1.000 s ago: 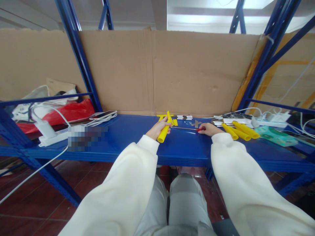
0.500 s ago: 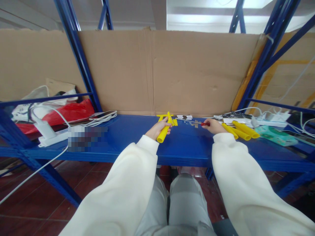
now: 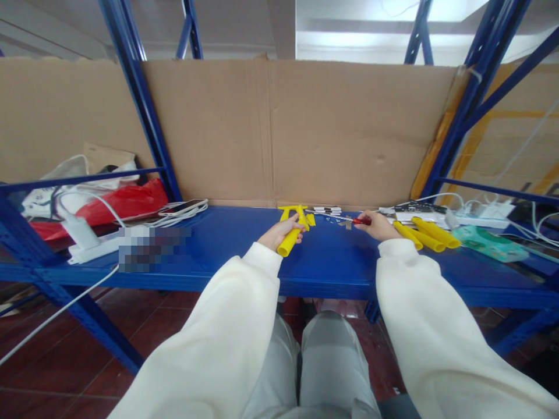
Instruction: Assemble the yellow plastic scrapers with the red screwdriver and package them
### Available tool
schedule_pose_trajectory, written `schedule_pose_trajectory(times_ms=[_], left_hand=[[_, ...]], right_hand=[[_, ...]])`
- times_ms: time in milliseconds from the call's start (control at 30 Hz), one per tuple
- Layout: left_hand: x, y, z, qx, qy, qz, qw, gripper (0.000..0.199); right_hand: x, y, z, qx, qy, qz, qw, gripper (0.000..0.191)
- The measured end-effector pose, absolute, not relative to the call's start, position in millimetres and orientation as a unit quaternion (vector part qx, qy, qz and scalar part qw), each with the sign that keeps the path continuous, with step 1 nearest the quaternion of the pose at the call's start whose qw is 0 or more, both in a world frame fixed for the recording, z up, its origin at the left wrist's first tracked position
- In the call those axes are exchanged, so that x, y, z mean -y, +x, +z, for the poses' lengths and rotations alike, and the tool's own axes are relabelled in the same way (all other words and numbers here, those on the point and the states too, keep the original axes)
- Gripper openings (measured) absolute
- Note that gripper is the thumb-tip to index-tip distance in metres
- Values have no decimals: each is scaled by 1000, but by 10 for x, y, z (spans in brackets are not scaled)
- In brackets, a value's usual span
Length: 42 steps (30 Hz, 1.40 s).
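My left hand (image 3: pixel 278 232) is wrapped round a yellow plastic tube-shaped handle (image 3: pixel 287 244), whose open end points toward me. Its far end lies against yellow parts (image 3: pixel 287 209) at the back of the blue shelf; where one stops and the other starts is hard to make out. Closed on the red grip of a screwdriver (image 3: pixel 361 221), my right hand (image 3: pixel 379 226) points the thin metal shaft left, toward the far end of the yellow handle. Whether the tip touches it cannot be made out. A small yellow piece (image 3: pixel 311 220) lies just right of the handle.
Several loose yellow tubes (image 3: pixel 437 231) lie right of my right hand, beside a green packet (image 3: pixel 491 243) and a white power strip (image 3: pixel 484 218). White-and-black small items (image 3: pixel 327 210) sit near the cardboard wall (image 3: pixel 340 134). Cables and another power strip (image 3: pixel 100 242) are at left.
The far end of the yellow handle has dipped slightly toward the shelf. My right hand with the screwdriver has shifted a little to the left.
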<state>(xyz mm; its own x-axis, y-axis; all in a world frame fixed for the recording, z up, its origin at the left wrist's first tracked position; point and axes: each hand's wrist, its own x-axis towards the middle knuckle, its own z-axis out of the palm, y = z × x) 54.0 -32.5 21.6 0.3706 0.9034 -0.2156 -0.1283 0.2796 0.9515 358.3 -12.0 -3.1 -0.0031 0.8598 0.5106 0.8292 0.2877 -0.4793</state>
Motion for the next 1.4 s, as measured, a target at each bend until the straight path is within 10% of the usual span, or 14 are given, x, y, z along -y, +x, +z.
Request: schedule_pose_trajectory(times_ms=[1400], left_hand=[[479, 485, 332, -506, 528, 379, 567, 72]], right_hand=[[138, 3572, -40, 799, -495, 22, 339, 24]])
